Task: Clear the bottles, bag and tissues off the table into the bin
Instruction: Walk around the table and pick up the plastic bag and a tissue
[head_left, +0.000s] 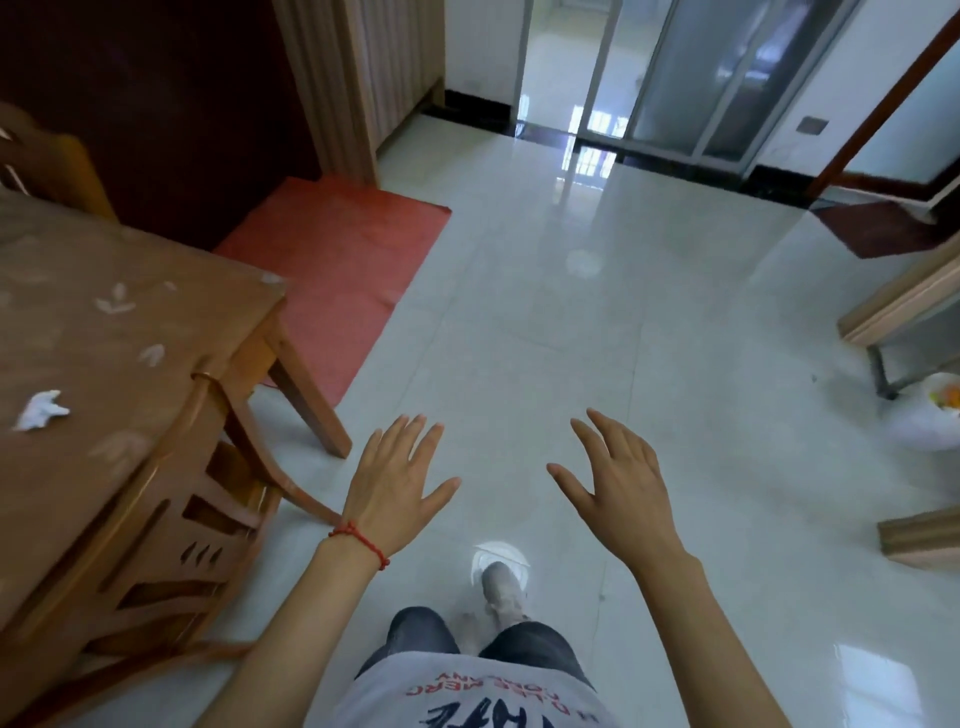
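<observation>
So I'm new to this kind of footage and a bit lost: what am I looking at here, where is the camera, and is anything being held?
The camera sits on a person's head and looks forward and down, so you see their own arms from above. No machine is involved. The left hand, with a red string at the wrist, and the right hand are both spread open over the tiled floor, holding nothing. At the left is a wooden table with a chair pushed against it. One crumpled tissue lies on the table; no bottles or bag show on the part in view. At the far right edge stands what looks like a white bag or bin with something orange in it, though it is blurred.
</observation>
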